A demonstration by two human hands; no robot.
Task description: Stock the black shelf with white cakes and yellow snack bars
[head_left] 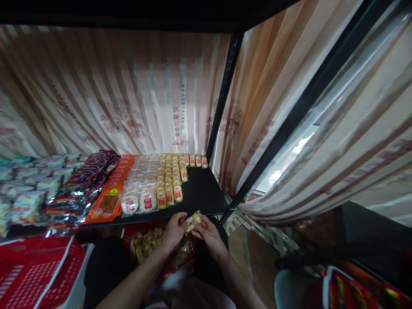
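Note:
My left hand (174, 231) and my right hand (208, 234) meet just below the front edge of a black shelf (201, 193). Both pinch a small yellow wrapped snack packet (193, 220) between their fingers. Under my hands lies a red bag (151, 244) holding several more yellow packets. On the shelf stand neat rows of the same small yellow packets (170, 176), reaching back to the curtain.
Left of the yellow rows lie round white cakes (141, 189), an orange pack (111, 197), dark foil packs (83, 184) and pale bags (28, 189). A patterned curtain (128, 94) hangs behind. A black post (222, 98) marks the shelf's right corner. A red-white bag (35, 270) sits lower left.

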